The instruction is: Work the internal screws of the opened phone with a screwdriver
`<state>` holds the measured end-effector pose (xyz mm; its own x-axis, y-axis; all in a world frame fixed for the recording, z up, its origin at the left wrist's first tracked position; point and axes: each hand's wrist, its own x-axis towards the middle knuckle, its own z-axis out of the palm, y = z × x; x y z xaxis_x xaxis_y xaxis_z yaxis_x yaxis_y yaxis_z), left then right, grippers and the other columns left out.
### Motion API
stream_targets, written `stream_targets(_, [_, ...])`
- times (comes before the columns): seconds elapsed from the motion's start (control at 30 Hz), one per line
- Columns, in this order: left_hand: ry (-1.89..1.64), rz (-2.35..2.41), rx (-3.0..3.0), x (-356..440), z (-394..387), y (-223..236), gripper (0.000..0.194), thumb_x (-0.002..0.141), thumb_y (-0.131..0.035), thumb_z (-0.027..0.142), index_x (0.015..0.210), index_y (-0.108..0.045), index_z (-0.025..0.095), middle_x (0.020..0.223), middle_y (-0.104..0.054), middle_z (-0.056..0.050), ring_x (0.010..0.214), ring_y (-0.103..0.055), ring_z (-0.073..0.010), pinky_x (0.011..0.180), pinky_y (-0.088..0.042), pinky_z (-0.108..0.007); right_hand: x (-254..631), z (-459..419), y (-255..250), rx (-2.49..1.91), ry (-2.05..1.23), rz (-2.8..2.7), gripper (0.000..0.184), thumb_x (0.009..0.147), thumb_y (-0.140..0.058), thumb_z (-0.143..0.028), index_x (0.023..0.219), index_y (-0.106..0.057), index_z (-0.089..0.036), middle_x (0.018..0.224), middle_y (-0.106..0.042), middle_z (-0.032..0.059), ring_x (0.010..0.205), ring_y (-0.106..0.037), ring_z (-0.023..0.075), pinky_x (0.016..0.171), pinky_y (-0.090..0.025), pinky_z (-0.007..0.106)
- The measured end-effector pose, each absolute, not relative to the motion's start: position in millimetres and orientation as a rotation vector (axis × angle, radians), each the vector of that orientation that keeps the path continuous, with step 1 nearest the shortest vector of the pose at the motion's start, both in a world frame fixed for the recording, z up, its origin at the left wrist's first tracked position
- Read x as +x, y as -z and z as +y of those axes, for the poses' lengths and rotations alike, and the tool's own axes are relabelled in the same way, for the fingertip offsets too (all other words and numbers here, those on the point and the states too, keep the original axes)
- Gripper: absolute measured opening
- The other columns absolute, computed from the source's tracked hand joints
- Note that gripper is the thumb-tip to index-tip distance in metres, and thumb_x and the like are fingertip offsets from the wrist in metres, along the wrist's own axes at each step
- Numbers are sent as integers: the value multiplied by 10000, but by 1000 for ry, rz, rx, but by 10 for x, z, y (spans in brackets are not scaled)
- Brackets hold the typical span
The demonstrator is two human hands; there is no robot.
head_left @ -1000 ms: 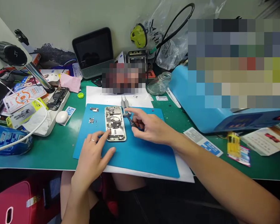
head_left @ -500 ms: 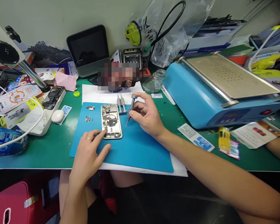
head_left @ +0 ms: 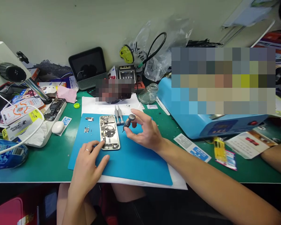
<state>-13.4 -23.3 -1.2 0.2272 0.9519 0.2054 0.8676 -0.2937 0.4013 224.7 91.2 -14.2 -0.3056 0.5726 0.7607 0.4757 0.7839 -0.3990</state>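
An opened smartphone [head_left: 112, 142] with its inner parts bare lies on a blue mat [head_left: 135, 165]. At its lower left edge, my left hand [head_left: 87, 162] rests with fingers spread, an index fingertip touching the phone. My right hand [head_left: 146, 132] pinches a grey precision screwdriver [head_left: 129, 121] between thumb and fingers, to the right of the phone; its tip points down and left, apart from the phone. Two more grey screwdrivers [head_left: 119, 115] lie just beyond the phone's top right. Small phone parts [head_left: 86, 129] and a little bracket-like piece [head_left: 89, 119] sit left of it.
A large blue machine [head_left: 189, 125], partly blurred out, stands at the right. Behind the mat are a glass jar [head_left: 150, 93] and a dark tablet-like screen [head_left: 87, 67]. A microscope arm [head_left: 36, 89] and boxes crowd the left. Another person's arm [head_left: 276, 157] reaches in at far right.
The view has tilted up, so the scene sits lower. My right hand has turned the screwdriver so its cap faces me more. The left hand stays at the phone's edge.
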Motion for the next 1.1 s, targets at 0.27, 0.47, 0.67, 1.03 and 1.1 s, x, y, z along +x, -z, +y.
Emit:
stream_targets(0.27, [-598,1730,2321,-116,-270,5,351,1016,-486,358,1331,-612,270,1291,-591,-94,1102,-553,-275,916,-516,-457,2211,844,153,-884,-340,-1892,511,866,-623,-231,1319,-390,-284,851,-627,7,690,-649,174,615,-611,350])
stream_targets(0.47, [-619,1754,2371,-98,-323,36,334,1008,-502,357,1297,-638,258,1298,-602,-89,1099,-548,-281,911,-509,-459,2125,825,216,-849,-539,-1778,448,869,-647,-246,1233,-388,-280,924,-641,11,801,-710,194,699,-626,380])
stream_targets(0.67, [-654,1766,2317,-86,-357,36,323,1012,-492,374,1255,-666,249,1096,-634,-89,975,-569,-243,826,-500,-405,2056,762,239,-725,-590,-1792,402,869,-687,-208,1156,-413,-274,943,-667,16,802,-725,173,712,-627,356])
stream_targets(1.03, [-665,1740,2353,-59,-385,72,322,1022,-483,404,1195,-689,228,806,-653,-31,725,-583,-179,659,-427,-338,1999,672,240,-580,-379,-2041,263,936,-625,-225,1128,-452,-269,948,-726,54,847,-746,201,647,-638,331])
stream_targets(1.1, [-684,1702,2364,-60,-390,67,312,1024,-484,400,1167,-699,225,770,-646,-24,705,-580,-170,656,-423,-330,1998,679,219,-562,-339,-2053,286,933,-623,-195,1160,-462,-260,962,-724,59,856,-740,195,674,-644,332])
